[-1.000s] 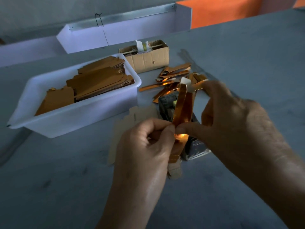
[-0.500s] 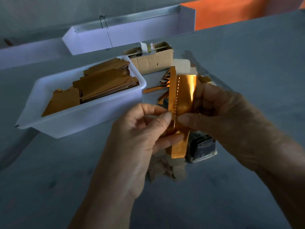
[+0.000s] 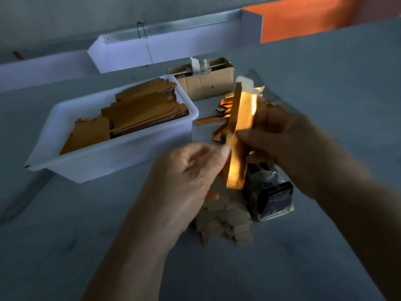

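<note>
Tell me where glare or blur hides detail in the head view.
Head view: dim overall; the shiny gold foil strip flares bright at its lower end; the right hand gripping it is motion-blurred, the left hand pinching it sharper.

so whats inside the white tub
Stacks of flat gold card pieces lie in the white tub; whatever is under them, and the tub floor, is covered.

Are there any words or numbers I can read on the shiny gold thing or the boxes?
There are no words, numbers or signs to read anywhere.
Gold card, held by the left hand and right hand: shiny, with no print showing.
Cardboard box: no print showing.
Dark wrapped packet: too dark and blurred to tell.
White tub: plain.
</note>
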### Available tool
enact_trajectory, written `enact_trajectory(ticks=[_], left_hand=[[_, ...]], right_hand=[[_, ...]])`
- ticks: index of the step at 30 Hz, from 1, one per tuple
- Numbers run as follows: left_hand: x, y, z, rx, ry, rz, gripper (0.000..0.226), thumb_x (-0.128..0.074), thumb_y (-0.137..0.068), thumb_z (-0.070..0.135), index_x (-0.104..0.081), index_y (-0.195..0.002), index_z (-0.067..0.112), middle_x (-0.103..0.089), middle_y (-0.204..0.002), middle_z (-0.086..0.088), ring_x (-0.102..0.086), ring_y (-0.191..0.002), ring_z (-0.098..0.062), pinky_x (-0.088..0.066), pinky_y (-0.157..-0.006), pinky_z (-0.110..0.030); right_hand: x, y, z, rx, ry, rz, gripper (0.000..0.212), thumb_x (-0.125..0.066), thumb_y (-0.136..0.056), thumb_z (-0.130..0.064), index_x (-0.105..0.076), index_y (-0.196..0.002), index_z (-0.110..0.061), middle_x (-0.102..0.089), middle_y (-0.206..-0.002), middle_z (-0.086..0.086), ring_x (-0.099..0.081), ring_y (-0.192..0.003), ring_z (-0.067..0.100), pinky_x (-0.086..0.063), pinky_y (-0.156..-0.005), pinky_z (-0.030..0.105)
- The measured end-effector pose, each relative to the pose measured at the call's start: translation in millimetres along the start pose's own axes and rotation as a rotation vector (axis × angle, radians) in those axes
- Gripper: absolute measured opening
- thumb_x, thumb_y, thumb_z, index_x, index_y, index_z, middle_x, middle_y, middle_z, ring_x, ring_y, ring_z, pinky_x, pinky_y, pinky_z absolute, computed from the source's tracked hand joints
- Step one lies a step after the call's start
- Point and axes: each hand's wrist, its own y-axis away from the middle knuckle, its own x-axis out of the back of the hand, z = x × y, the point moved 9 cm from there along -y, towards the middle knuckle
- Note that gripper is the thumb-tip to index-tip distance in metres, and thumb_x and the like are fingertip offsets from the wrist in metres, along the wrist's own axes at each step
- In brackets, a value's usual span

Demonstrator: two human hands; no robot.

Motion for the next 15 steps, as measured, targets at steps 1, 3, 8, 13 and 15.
enact_trajectory(ticks=[1,3,8,13,15], left_hand=[[4.1,0.5,-7.3,0.023,0.023,0.028,0.045,-0.052,-0.068,0.065,-0.071,-0.089,0.031,-0.072,-0.086,0.016,-0.068,-0.073,0.003,-0.059,-0.064,-0.026],[9.7,5.3,-25.8,0.066,0.023,0.079,0.044,-0.057,-0.068,0.068,-0.072,-0.091,0.033,-0.073,-0.086,0.017,-0.069,-0.077,0.001,-0.059,-0.078,-0.039],[3.0,20.8,-58.0,0.008,-0.127,0.222,0.012,-0.066,-0.087,0.024,-0.074,-0.083,0.032,-0.073,-0.085,0.013,-0.067,-0.082,0.004,-0.053,-0.083,-0.021],[-17.4,36.9,-38.0,-0.277,-0.559,0.297,0.025,-0.056,-0.084,0.028,-0.076,-0.092,0.014,-0.068,-0.094,0.001,-0.066,-0.089,-0.015,-0.053,-0.079,-0.031],[-21.7,40.2,-45.1,-0.306,-0.569,0.324,0.022,-0.065,-0.084,0.028,-0.076,-0.093,0.011,-0.067,-0.1,-0.002,-0.064,-0.099,-0.016,-0.051,-0.089,-0.03]], right_hand=[[10.9,-10.8,5.8,-0.037,-0.086,0.081,0.006,-0.065,-0.086,-0.009,-0.066,-0.09,-0.014,-0.074,-0.076,0.002,-0.072,-0.072,0.017,-0.058,-0.065,0.025],[36.9,-34.2,17.4,-0.092,-0.211,0.256,0.003,-0.064,-0.087,-0.007,-0.064,-0.087,-0.011,-0.073,-0.07,0.003,-0.072,-0.068,0.017,-0.057,-0.063,0.025],[69.0,-87.5,47.1,-0.287,-0.411,0.457,0.006,-0.063,-0.087,-0.004,-0.057,-0.087,-0.003,-0.068,-0.097,0.015,-0.072,-0.069,0.02,-0.056,-0.057,0.022],[75.2,-80.3,31.6,-0.232,0.198,0.406,0.041,-0.066,-0.084,-0.018,-0.053,-0.121,-0.005,-0.058,-0.095,0.005,-0.06,-0.084,0.02,-0.047,-0.056,0.026],[55.7,-55.9,3.7,-0.051,0.567,0.34,0.048,-0.067,-0.083,-0.029,-0.052,-0.127,-0.016,-0.056,-0.09,-0.004,-0.055,-0.081,0.017,-0.037,-0.054,0.022]])
